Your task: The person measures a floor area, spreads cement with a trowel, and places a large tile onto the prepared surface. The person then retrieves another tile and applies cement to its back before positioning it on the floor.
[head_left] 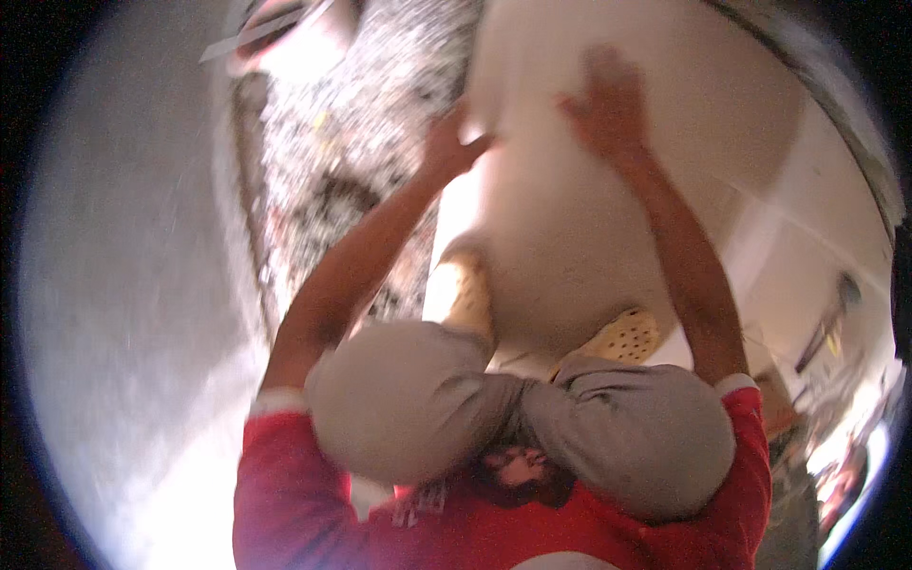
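My left hand [454,142] is at the left edge of a wide, pale, smooth slab or board [560,228], its thumb held away from the other fingers. Over the slab's upper part is my right hand [610,109], fingers spread and nothing visible in them. Motion smears both hands, so I cannot tell whether either one presses on the surface or hovers just above it. Both forearms reach forward around my bent knees in grey trousers [408,399].
Yellow perforated clogs [627,334] are on my feet at the slab's near part. Along its left runs a strip of gravelly rubble [323,171], bordered by a grey surface [133,237]. A whitish container [304,43] stands at the upper left. Blurred clutter [826,328] lies at the right.
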Demonstrator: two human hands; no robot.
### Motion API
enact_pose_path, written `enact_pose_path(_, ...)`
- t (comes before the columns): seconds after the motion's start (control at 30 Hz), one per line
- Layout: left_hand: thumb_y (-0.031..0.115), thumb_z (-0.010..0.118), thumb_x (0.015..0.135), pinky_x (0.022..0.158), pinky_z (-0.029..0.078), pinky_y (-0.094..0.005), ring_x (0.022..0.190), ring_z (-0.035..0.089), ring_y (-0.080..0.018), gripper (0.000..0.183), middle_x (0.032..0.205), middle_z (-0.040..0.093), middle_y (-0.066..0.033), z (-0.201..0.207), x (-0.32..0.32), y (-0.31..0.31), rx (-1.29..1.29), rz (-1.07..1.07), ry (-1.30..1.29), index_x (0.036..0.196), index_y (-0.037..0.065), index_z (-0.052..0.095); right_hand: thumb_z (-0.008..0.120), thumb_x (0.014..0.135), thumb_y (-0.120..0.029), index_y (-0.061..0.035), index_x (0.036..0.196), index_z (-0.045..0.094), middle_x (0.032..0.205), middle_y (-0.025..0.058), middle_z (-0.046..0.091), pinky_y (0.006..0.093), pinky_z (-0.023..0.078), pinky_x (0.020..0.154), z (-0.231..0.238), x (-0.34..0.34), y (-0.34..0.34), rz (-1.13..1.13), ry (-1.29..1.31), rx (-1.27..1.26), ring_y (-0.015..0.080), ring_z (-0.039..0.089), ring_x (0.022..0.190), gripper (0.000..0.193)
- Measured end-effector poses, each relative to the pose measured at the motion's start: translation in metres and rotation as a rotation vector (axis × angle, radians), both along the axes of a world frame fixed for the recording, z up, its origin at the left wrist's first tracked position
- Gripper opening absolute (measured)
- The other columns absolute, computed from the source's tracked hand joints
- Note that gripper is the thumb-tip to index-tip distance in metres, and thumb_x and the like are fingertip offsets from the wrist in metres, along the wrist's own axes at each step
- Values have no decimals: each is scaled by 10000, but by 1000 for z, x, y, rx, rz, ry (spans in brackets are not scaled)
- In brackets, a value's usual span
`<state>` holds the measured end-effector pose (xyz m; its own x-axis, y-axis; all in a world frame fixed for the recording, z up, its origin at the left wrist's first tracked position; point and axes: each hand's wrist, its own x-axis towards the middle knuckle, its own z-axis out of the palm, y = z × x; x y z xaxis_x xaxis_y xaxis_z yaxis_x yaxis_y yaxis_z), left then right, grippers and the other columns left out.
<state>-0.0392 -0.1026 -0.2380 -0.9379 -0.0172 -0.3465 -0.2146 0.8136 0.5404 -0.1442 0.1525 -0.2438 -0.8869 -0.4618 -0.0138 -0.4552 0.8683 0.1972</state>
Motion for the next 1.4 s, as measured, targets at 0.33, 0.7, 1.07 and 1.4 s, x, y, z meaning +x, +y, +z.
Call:
enact_pose_path(0.33, 440, 801, 736, 899, 429, -494, 1010, 524, -369, 825, 1101, 607, -248, 32, -3, 9, 20, 140, -182, 1337, -21, 475, 314, 951, -643, 53, 1467, 264, 1546, 231, 229, 571, 91, 1164, 51, -61, 159, -284, 325, -538, 407, 148, 1449, 868)
enact_pose_path(0.7, 330, 789, 795, 918, 473, -437, 1055, 602, -361, 763, 1104, 629, -268, 32, 2, 12, 117, 92, 16, 1334, -96, 457, 345, 951, -619, 31, 1476, 264, 1533, 215, 268, 528, 131, 1173, 6, -10, 190, -505, 146, -405, 362, 203, 1442, 840)
enact_pose_path(1.07, 442, 709, 842, 776, 492, -445, 962, 585, -331, 613, 1017, 604, -228, 31, 52, 13, -149, 134, 98, 1249, 4, 575, 550, 927, -359, -19, 1390, 426, 1422, 199, 431, 503, 300, 1090, 46, 184, 267, -991, 10, -310, 401, 376, 1314, 589)
enact_pose_path(1.4, 287, 603, 913, 714, 508, -450, 780, 644, -355, 253, 827, 696, -145, -42, 50, -21, -40, 171, 302, 912, 67, 728, 520, 922, -251, -56, 1017, 693, 1044, 166, 677, 466, 470, 867, 7, 172, 322, -580, 133, -251, 361, 612, 972, 277)
